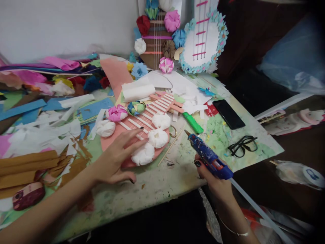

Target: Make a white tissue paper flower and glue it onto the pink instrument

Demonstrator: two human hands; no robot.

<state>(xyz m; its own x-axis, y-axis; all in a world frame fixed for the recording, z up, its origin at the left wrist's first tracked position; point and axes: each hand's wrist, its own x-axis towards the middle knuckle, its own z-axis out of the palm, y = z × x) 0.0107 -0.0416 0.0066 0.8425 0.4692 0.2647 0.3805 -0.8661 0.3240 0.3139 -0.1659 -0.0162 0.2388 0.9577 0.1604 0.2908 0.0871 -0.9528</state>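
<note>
My left hand [115,157] is spread over the lower part of a pink cardboard guitar [165,102], fingers apart and holding nothing. White strips cross the guitar's neck and body. Three puffy white paper flowers [157,138] line its right edge. On the left edge sit another white paper flower [105,128], a pink and white one [117,113] and a green and blue one [136,108]. My right hand [215,184] grips a blue glue gun [209,154], its nozzle pointing toward the guitar without touching it. A long translucent glue stick [261,211] trails from the gun's back.
Paper scraps [50,132] cover the table's left side, with a maroon object [29,196] among them. Right of the guitar lie a green cutter [193,122], a thin stick [171,145], a phone [229,114] and glasses [243,145]. Two decorated paper instruments [203,40] lean behind.
</note>
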